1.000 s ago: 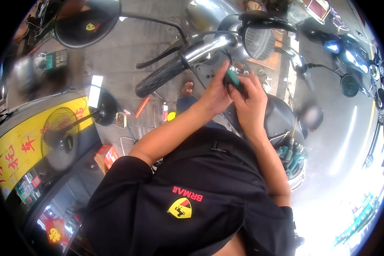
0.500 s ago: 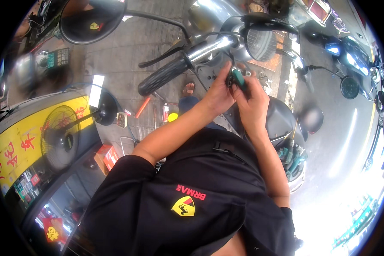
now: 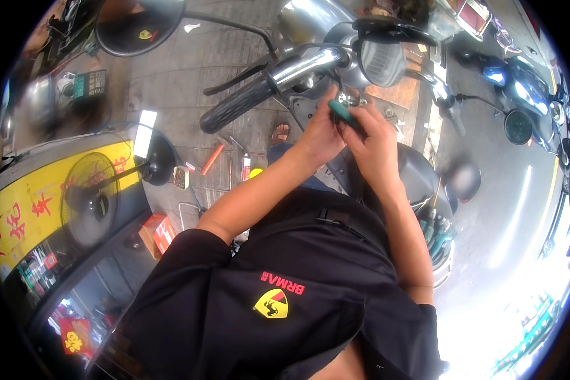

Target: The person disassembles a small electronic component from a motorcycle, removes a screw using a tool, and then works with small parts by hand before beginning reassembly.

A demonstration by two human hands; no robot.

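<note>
My right hand [image 3: 375, 134] is closed around a green-handled tool [image 3: 344, 115], whose exact kind is hard to make out. Right against it, my left hand [image 3: 322, 136] has its fingers bent in beside the tool; whatever they pinch is hidden. A small shiny metal part [image 3: 347, 99] shows just beyond the green handle, between the fingertips. Both hands are in front of the motorcycle's round headlight [image 3: 384, 63] and below its chrome handlebar [image 3: 310, 66]. The black rubber grip [image 3: 242, 104] lies to the left of my left hand.
A mirror [image 3: 139, 25] and a lever [image 3: 237, 79] stick out at the upper left. On the paving lie a red-orange stick [image 3: 213, 159], a small tube [image 3: 246, 167] and a yellow round lid [image 3: 255, 173]. A fan [image 3: 90, 199] stands left; several green-handled tools [image 3: 438, 234] hang right.
The green handle has swung to a flatter slant and shifted left between my hands. The metal part beyond it shows more clearly. My arms stay nearly in place.
</note>
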